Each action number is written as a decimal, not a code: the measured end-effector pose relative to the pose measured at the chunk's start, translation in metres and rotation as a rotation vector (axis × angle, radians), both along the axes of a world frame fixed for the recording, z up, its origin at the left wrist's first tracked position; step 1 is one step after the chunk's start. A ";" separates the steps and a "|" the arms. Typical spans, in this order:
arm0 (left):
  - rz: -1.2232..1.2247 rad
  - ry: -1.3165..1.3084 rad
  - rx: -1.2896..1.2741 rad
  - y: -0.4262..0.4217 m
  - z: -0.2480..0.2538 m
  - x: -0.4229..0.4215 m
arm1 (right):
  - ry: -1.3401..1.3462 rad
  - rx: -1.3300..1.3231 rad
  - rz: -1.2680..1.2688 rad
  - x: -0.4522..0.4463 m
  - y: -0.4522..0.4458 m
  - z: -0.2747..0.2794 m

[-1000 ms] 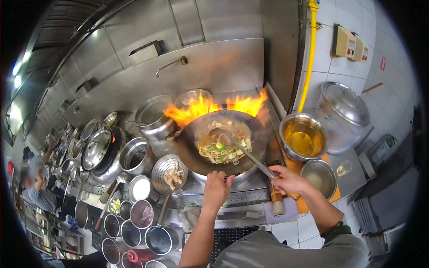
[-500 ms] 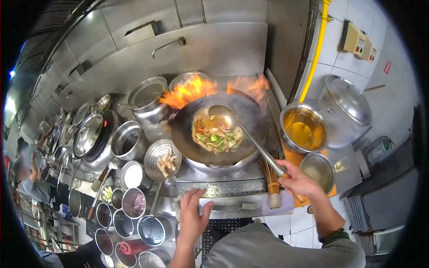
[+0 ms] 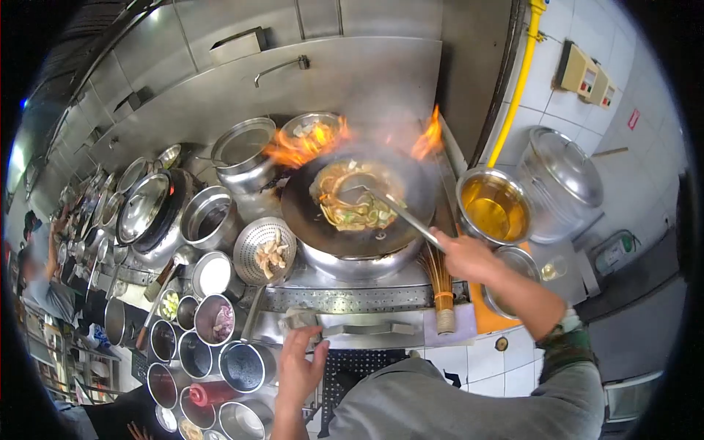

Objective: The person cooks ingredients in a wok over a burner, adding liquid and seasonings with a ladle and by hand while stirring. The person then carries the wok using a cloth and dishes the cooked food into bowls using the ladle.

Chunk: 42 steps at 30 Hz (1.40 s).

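My right hand (image 3: 468, 258) is wrapped round the handle of a long metal ladle (image 3: 402, 213). The ladle's bowl rests among sliced vegetables and other stir-fried food (image 3: 358, 216) in a dark wok (image 3: 312, 236). Flames (image 3: 427, 138) rise behind the wok on both sides. My left hand (image 3: 299, 367) hovers at the stove's front edge, its fingers apart and holding nothing. Just beyond those fingertips is a greyish cloth (image 3: 299, 318); whether they touch is hard to tell. Left of the wok, a perforated strainer (image 3: 253, 273) bears pale cooked pieces (image 3: 271, 254).
A bowl of yellow oil (image 3: 490, 209) stands right of the wok, beside a bamboo brush (image 3: 440, 282) and a large lidded pot (image 3: 561, 183). Several metal containers (image 3: 242, 368) and a red bottle (image 3: 213, 393) crowd the left. A person (image 3: 48, 282) stands far left.
The ladle's bowl has gone down into the food, and my right hand has moved forward and slightly left. My left hand has dropped a little lower. The flames have shrunk.
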<state>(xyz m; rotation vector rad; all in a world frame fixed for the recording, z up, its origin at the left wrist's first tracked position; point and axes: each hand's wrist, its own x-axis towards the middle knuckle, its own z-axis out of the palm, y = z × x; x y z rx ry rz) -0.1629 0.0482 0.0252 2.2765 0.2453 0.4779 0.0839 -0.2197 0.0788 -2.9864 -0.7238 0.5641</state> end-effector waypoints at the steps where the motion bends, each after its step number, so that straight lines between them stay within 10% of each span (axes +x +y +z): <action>1: -0.047 -0.036 0.005 -0.006 0.009 0.003 | 0.015 0.130 0.012 0.004 0.003 -0.011; 25: 0.237 0.136 -0.084 0.009 -0.018 -0.060 | 0.496 1.086 -0.299 -0.041 0.025 -0.060; 42: 0.442 0.071 -0.157 0.032 -0.032 -0.124 | 0.998 0.754 0.174 -0.115 0.241 -0.091</action>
